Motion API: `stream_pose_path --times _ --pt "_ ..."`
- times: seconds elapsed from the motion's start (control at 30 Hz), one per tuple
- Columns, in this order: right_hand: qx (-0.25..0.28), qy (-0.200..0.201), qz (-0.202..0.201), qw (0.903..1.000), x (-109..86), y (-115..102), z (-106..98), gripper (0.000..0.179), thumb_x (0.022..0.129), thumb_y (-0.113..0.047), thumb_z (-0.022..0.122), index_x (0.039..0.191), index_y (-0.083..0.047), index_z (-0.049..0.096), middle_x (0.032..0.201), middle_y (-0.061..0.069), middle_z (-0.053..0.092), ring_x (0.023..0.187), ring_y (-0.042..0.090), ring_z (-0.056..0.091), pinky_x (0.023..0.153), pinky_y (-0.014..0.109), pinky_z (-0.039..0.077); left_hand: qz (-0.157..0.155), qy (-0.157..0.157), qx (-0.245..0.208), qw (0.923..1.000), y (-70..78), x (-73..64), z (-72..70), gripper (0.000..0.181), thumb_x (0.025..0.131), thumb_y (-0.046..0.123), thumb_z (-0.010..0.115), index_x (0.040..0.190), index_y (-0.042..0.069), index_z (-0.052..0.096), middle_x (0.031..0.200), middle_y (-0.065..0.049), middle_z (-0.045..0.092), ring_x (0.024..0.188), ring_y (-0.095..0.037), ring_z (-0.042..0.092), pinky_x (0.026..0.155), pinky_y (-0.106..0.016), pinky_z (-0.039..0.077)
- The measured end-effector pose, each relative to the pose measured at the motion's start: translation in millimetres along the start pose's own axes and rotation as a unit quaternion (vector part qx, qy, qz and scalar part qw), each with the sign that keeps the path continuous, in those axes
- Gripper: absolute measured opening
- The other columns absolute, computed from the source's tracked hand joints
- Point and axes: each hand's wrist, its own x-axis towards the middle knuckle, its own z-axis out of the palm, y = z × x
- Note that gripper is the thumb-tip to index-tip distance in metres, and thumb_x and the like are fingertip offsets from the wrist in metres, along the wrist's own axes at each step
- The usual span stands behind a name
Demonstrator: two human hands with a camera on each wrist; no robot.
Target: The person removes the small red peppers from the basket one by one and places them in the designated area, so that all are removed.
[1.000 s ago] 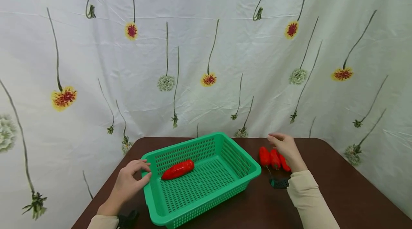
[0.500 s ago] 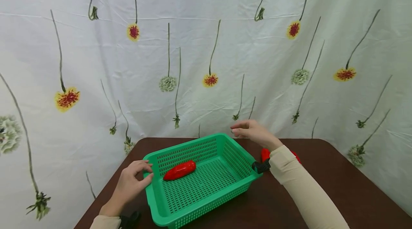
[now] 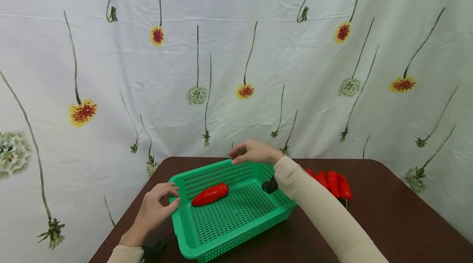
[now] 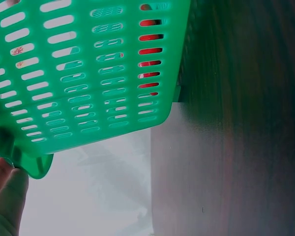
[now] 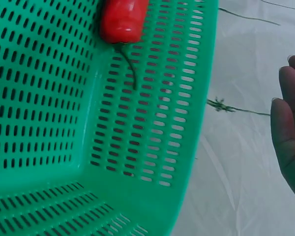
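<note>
A green slotted plastic basket (image 3: 236, 230) stands on the dark table, with one red pepper (image 3: 210, 195) lying inside along its far left part. In the right wrist view the pepper (image 5: 124, 20) shows its thin dark stem. My left hand (image 3: 155, 205) holds the basket's left rim with bent fingers; its thumb (image 4: 15, 194) meets the rim's lip in the left wrist view. Over the basket's far rim, my right hand (image 3: 256, 152) hovers with nothing in it, fingers loosely bent. The right wrist view shows its fingertips apart from the rim.
Right of the basket, several red peppers (image 3: 333, 183) lie side by side on the brown table (image 3: 391, 213), partly covered by my right sleeve (image 3: 318, 205). A white flower-printed cloth (image 3: 229, 65) hangs just behind the table. A dark wrist camera (image 3: 269, 185) overlaps the basket's right part.
My right hand has swept left, from above the loose peppers to over the basket's far rim. The left hand, basket and pepper inside keep their places; the view has shifted slightly.
</note>
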Motion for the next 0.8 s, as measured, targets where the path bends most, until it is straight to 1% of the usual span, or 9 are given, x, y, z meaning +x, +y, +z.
stream_pose_path --times 0.07,0.13,0.23,0.3,0.47,0.63,0.8 --pt "-0.005 -0.010 0.003 0.9999 9.1 1.7 5.6 0.041 0.095 -0.021 0.070 0.133 -0.008 0.063 0.131 0.011 0.066 0.118 0.021 0.064 0.099 0.037 0.054 -0.002 -0.002 0.005 1.0000 -0.3 0.1 0.4 0.025 0.073 -0.007 0.079 0.080 0.016 0.071 0.097 -0.006 0.075 0.105 -0.024 0.063 0.080 -0.028 0.056" --pt "-0.002 -0.016 0.004 0.9999 17.0 5.4 10.6 0.043 0.094 -0.019 0.070 0.134 -0.005 0.062 0.133 0.016 0.065 0.119 0.023 0.063 0.101 0.041 0.053 -0.005 -0.001 0.008 1.0000 -0.7 0.0 0.5 0.025 0.073 -0.007 0.079 0.080 0.016 0.071 0.097 -0.005 0.074 0.105 -0.025 0.063 0.079 -0.032 0.057" --pt "0.011 -0.021 0.009 0.9997 26.0 13.9 18.3 0.046 0.093 -0.016 0.071 0.135 -0.001 0.060 0.137 0.021 0.061 0.123 0.028 0.061 0.104 0.048 0.050 -0.004 -0.002 0.008 1.0000 -1.4 -0.4 0.7 0.025 0.073 -0.007 0.078 0.080 0.015 0.071 0.097 -0.006 0.074 0.105 -0.027 0.063 0.079 -0.034 0.057" --pt "0.016 -0.022 0.014 0.9995 30.1 19.1 23.7 0.047 0.093 -0.015 0.071 0.136 0.001 0.059 0.138 0.020 0.060 0.125 0.029 0.060 0.107 0.051 0.048 -0.002 -0.003 0.009 1.0000 -1.7 -0.7 0.9 0.025 0.073 -0.007 0.078 0.080 0.015 0.071 0.097 -0.005 0.074 0.105 -0.027 0.064 0.079 -0.035 0.057" --pt "0.020 -0.036 0.028 0.9988 37.3 26.7 36.7 0.047 0.093 -0.014 0.071 0.136 0.000 0.059 0.140 0.017 0.060 0.128 0.030 0.058 0.107 0.049 0.048 -0.001 -0.005 0.003 1.0000 -2.4 -0.7 2.9 0.025 0.073 -0.007 0.078 0.080 0.016 0.071 0.097 -0.004 0.074 0.105 -0.027 0.064 0.079 -0.037 0.058" --pt "0.018 -0.046 0.026 0.9984 45.8 27.3 49.5 0.046 0.092 -0.013 0.072 0.135 -0.002 0.061 0.139 0.015 0.061 0.127 0.030 0.059 0.106 0.048 0.049 0.000 -0.005 0.000 1.0000 -3.4 0.3 3.4 0.026 0.072 -0.007 0.078 0.080 0.016 0.071 0.097 -0.004 0.074 0.105 -0.027 0.064 0.080 -0.036 0.058" --pt "0.004 -0.046 0.029 0.9985 53.9 30.0 61.3 0.046 0.090 -0.015 0.075 0.134 -0.005 0.063 0.138 0.011 0.062 0.128 0.030 0.057 0.103 0.042 0.052 -0.003 -0.004 -0.003 1.0000 -3.2 0.2 2.1 0.027 0.073 -0.008 0.078 0.080 0.017 0.070 0.097 -0.004 0.074 0.105 -0.027 0.064 0.079 -0.035 0.058"
